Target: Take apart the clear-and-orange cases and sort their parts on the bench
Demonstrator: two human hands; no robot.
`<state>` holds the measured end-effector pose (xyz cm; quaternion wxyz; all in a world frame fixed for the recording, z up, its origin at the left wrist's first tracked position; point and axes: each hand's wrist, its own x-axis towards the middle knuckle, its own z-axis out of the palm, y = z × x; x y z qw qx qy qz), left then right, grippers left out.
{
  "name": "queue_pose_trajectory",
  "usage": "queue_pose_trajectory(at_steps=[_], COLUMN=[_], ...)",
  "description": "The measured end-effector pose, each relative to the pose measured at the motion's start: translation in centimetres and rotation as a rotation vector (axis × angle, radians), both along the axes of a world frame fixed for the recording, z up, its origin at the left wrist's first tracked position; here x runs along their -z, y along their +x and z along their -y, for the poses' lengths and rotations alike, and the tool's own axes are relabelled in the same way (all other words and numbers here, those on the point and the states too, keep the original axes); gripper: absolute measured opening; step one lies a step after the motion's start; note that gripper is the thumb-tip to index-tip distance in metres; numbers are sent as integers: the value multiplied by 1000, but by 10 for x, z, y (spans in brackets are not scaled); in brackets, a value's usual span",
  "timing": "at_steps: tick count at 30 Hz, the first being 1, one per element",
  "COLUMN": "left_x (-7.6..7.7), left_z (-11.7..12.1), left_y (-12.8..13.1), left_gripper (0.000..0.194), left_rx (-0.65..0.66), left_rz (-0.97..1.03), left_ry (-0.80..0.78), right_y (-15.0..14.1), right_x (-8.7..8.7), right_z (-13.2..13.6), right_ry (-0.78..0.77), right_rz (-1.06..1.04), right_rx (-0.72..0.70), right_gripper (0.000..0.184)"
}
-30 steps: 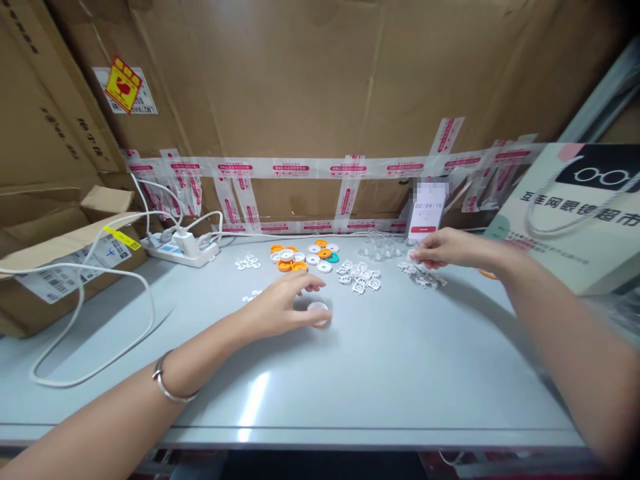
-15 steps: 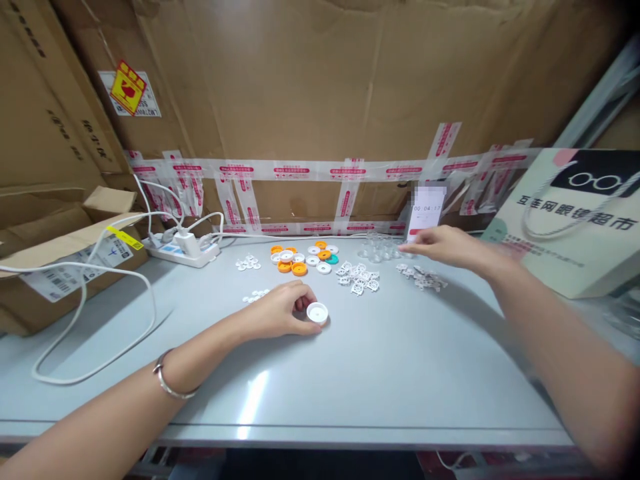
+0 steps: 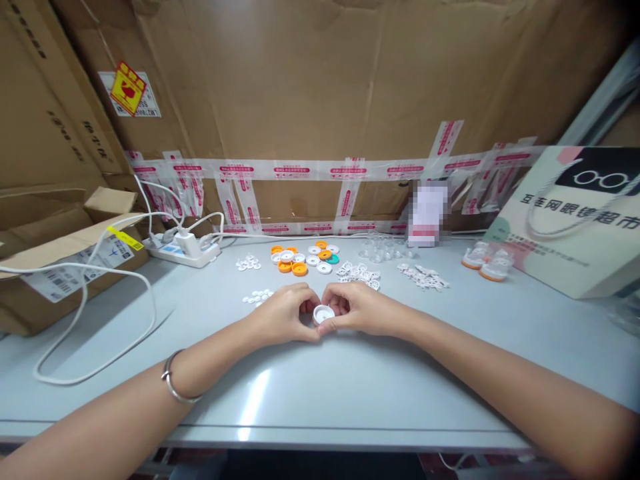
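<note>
A small round white plastic cap (image 3: pixel 325 313) with a raised rim sits low over the table, hollow side up. My left hand (image 3: pixel 290 311) grips its left side between thumb and curled fingers. From the other side my right hand (image 3: pixel 357 308) closes on the same cap, thumb at the front. Whether a clear piece is also in the right fingers is hidden. Just behind the hands lie open-work white plastic parts (image 3: pixel 357 272) and orange caps (image 3: pixel 299 269), mixed with white caps (image 3: pixel 324 268) and a teal one (image 3: pixel 333 259). Small white discs (image 3: pixel 257 297) lie near the left hand.
Clear plastic pieces (image 3: pixel 383 248) and flat white parts (image 3: pixel 424 277) lie behind right. Two clear-topped assemblies (image 3: pixel 495 265) stand by a paper bag (image 3: pixel 565 220). A phone (image 3: pixel 427 213) leans at the back. At left are a power strip (image 3: pixel 187 253), looping cable (image 3: pixel 150 293) and open carton (image 3: pixel 65 267).
My right hand has come back from the clear pieces to the middle and now grips the white cap's right side. The left hand keeps its hold, slightly further right.
</note>
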<state>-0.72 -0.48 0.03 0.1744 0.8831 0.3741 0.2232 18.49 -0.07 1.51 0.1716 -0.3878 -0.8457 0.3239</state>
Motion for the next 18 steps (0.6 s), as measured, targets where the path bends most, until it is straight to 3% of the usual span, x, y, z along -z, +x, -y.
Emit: queue_pose_trajectory(at_steps=[10,14,18], left_x=[-4,-4,-5], left_z=[2,1,2], left_y=[1,0,-3], left_gripper=[16,16,21], left_rx=[58,67,99], left_rz=[18,32,36], left_ry=[-24,-35,-88], right_y=[-1,0,-2], right_x=[-4,-8,-8], right_z=[2,-3,-23], right_ry=[86,147,334], right_rz=[-93,-149,-115], right_rx=[-41,58,212], right_gripper=[18,20,23])
